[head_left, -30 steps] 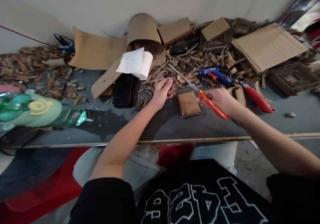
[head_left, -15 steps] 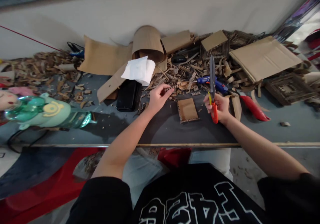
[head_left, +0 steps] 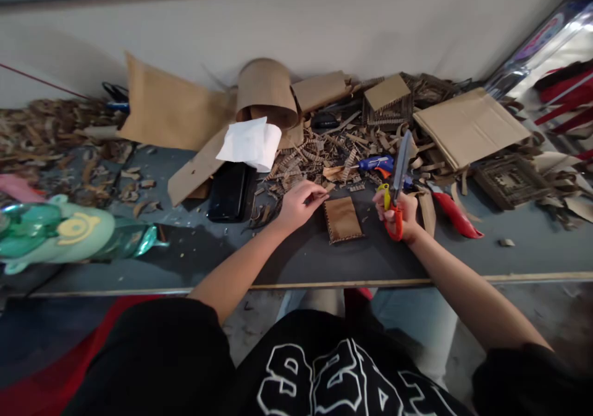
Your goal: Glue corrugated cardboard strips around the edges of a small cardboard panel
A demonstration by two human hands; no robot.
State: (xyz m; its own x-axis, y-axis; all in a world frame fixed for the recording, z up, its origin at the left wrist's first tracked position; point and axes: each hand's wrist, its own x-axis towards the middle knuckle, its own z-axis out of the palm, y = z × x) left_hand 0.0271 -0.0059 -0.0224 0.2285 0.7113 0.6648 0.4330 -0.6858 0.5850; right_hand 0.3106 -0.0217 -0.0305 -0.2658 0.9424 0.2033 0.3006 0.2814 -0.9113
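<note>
My right hand [head_left: 402, 213] is wrapped round the orange and yellow handles of a pair of scissors [head_left: 401, 172], whose blades point up and away from me, looking closed together. My left hand [head_left: 301, 204] has its thumb and fingertips drawn together in a pinch at the upper left corner of a small rectangular cardboard piece [head_left: 344, 218]. Whatever lies between those fingertips is too small to make out. The cardboard piece lies flat on the dark table, between my hands, with corrugated strips along its edges.
Cardboard scraps [head_left: 319, 150] heap along the wall. A blue glue gun [head_left: 374, 162] and a red-handled tool [head_left: 456, 215] lie beyond and right of the scissors. Left are a black phone-like object [head_left: 228, 193], white paper [head_left: 250, 144], a cardboard roll [head_left: 265, 88] and a green bottle [head_left: 83, 227].
The scissors have swung from between my hands to an upright position at the right. My left hand has come down toward the cardboard piece's corner. The camera view has shifted too.
</note>
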